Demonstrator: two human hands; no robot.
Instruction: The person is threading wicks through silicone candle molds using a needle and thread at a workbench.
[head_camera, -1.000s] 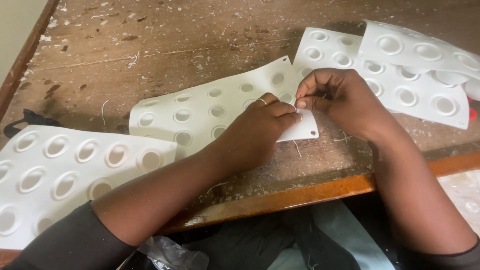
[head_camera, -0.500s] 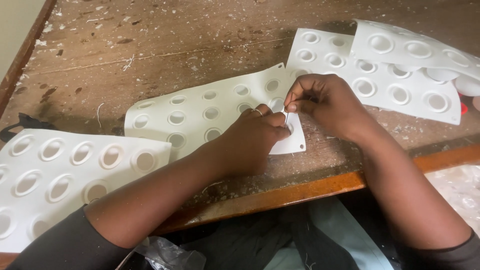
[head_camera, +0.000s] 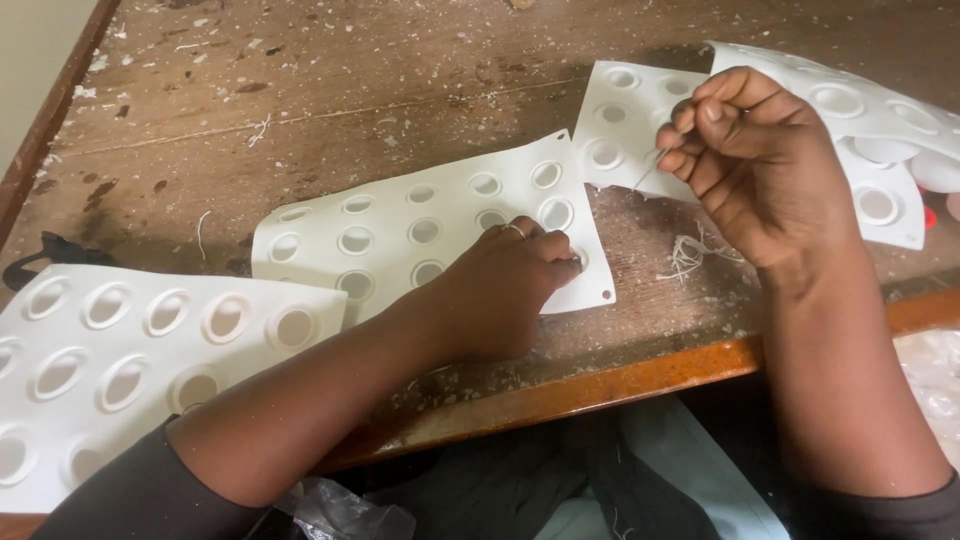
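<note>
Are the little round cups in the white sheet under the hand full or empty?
Empty. The visible round cavities of the white mould sheet show only bare white bottoms. The left hand covers a few, so those cannot be told.

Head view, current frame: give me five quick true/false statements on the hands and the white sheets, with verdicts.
1. The left hand presses on the middle white sheet. True.
2. The right hand rests flat on the wooden table. False: it is raised over the right-hand sheet, fingers pinched on a thin strip.
3. A ring shows on a left-hand finger. True.
4. The sheet at lower left lies under the left hand. False: it lies apart, beside the left forearm.
5. The two hands touch each other. False: they are apart, with a small tangle of white scraps on the table between them.
</note>
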